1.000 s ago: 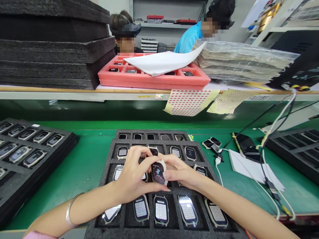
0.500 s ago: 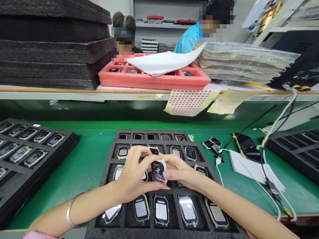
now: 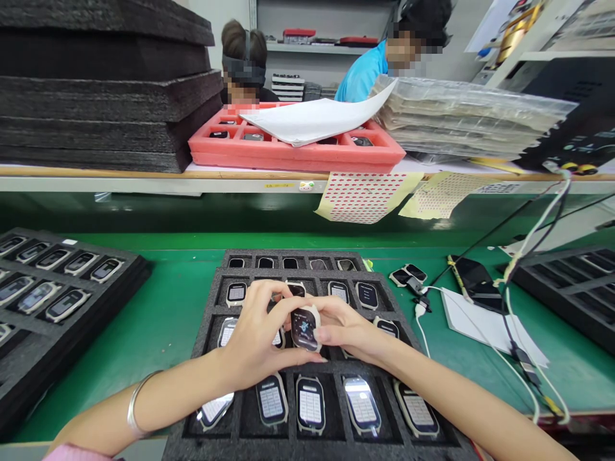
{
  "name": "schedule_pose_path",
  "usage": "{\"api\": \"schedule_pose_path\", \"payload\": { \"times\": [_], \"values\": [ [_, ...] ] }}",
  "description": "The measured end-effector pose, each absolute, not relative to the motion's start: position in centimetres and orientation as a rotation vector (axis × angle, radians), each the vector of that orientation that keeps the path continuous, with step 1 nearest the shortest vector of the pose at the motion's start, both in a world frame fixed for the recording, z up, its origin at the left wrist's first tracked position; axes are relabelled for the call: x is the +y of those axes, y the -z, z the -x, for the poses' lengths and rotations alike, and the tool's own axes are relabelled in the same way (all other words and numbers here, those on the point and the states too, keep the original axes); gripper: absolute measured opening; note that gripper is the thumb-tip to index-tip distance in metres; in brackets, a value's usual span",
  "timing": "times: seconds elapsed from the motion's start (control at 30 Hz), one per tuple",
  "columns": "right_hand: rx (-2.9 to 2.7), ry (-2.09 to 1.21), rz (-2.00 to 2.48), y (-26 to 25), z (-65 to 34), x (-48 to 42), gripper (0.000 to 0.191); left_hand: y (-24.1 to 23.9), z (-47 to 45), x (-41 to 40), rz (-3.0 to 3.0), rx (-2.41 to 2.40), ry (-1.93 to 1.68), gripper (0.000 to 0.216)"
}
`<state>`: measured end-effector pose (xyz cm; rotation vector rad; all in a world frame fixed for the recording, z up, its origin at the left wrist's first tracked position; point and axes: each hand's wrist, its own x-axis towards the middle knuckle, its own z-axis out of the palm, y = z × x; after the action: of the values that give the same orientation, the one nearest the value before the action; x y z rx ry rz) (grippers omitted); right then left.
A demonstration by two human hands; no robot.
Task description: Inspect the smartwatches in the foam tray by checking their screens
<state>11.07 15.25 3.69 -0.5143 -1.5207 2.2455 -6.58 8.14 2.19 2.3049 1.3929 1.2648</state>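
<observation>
Between my two hands is a smartwatch body (image 3: 303, 330) without a strap, its screen lit with small text and a blue figure. My left hand (image 3: 254, 336) curls round its left side, thumb along the lower edge. From the right, my right hand (image 3: 346, 326) grips it with the thumb at the screen's edge. Both hands are above a black foam tray (image 3: 331, 374). Several watch bodies lie in its compartments, among them one with a lit screen of pale keys (image 3: 311, 404) in the front row. My hands hide part of the middle rows.
Another foam tray of watches (image 3: 62, 282) lies at left, a third (image 3: 571, 288) at right. Cables (image 3: 521, 358), white paper (image 3: 485, 320) and a black phone-like device (image 3: 473, 282) lie on the right. On the shelf stand stacked black foam (image 3: 96, 96) and a red foam tray (image 3: 298, 158). Two people are behind it.
My hands and the held smartwatch stay almost in place. Behind the shelf, the person on the left has raised their head slightly.
</observation>
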Motion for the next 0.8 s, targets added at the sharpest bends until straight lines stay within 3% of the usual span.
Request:
{"api": "schedule_pose_path", "payload": {
  "times": [0.6, 0.8],
  "values": [
    [-1.487, -2.269, 0.5, -3.49, -11.0, 15.37, 0.033, -2.11, 6.48, 8.18, -2.294, 1.398, -1.277, 0.047],
    [-1.596, -2.054, 0.58, -3.41, -10.99, 15.36, 0.042, -1.85, 6.82, 8.47, -2.334, 1.329, -1.414, 0.051]
  ]
}}
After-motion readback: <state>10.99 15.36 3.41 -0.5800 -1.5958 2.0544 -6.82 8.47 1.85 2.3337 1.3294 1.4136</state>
